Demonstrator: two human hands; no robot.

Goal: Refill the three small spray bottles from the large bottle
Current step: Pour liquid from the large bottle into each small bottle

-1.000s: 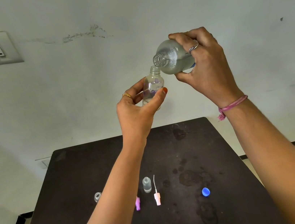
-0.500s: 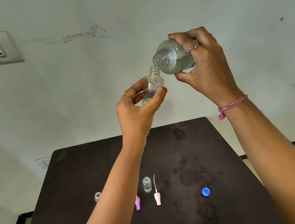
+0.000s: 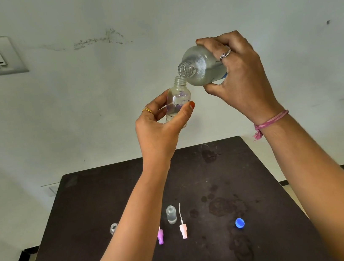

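A: Which way did the large bottle (image 3: 203, 66) point?

B: Its long axis lay nearly level, mouth aimed left and slightly down, right at the open neck of the small spray bottle (image 3: 177, 99). The right hand (image 3: 238, 76) held it high above the tabletop (image 3: 89, 208), fingers (image 3: 223, 41) curled over its body and thumb beneath.

A: And the small one?

B: Close to upright, neck leaning a little right toward the larger mouth. The left hand (image 3: 158, 132) pinched it between thumb and curled fingers. A shallow layer of clear liquid sat at its bottom; the large bottle held clear liquid too.

A: What stood on the tabletop?

B: A second small bottle (image 3: 171, 214) stood upright and uncapped with clear liquid inside. Just beside it lay a pale pink spray head (image 3: 183, 230), its tube pointing away. A purple spray head (image 3: 160, 237) lay left of that, and a third clear bottle (image 3: 113, 228) showed partly behind the left forearm; I couldn't tell its contents. A blue cap (image 3: 239, 223) sat well apart on the right.
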